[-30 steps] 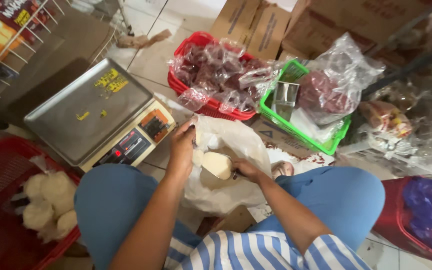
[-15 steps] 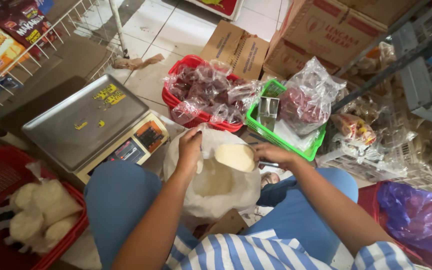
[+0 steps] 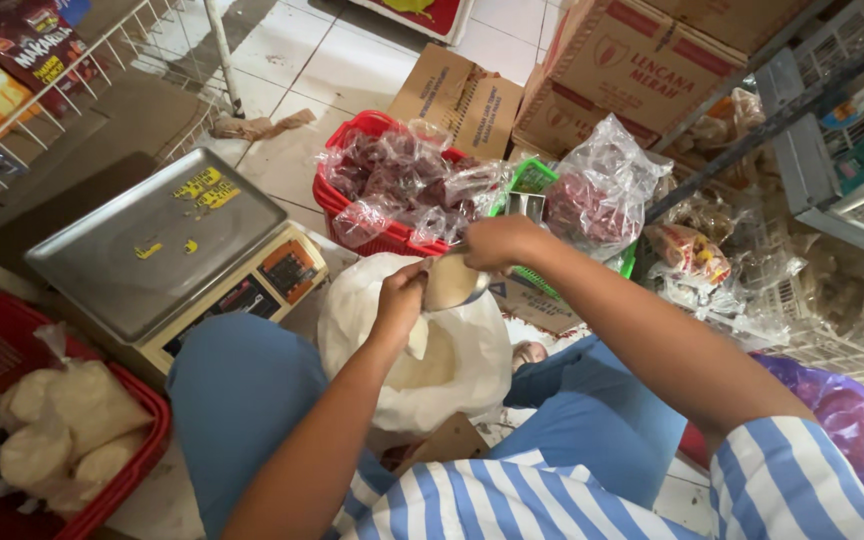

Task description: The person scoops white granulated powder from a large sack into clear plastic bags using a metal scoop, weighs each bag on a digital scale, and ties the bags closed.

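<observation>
White tiled floor (image 3: 292,50) crowded with cardboard boxes (image 3: 457,95); a steel-topped scale (image 3: 157,245) sits left; right hand (image 3: 497,242) fingers wrap what looks like a metal scoop (image 3: 452,283), left hand (image 3: 399,300) pinches the white sack (image 3: 452,365)

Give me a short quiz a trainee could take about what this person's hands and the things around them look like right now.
1. True or false: the right hand holds a metal scoop above the big white sack.
2. What does the left hand grip?
A. the scale's tray
B. a small clear bag at the sack's mouth
C. a cardboard box
3. Fill in: the red basket by the person's left knee holds filled bags of a ____ powder or grain.

Key: 1 true. 2 B: the small clear bag hangs from the fingers just under the scoop. 3 white; the bags lie heaped beside the steel-topped scale.
</observation>
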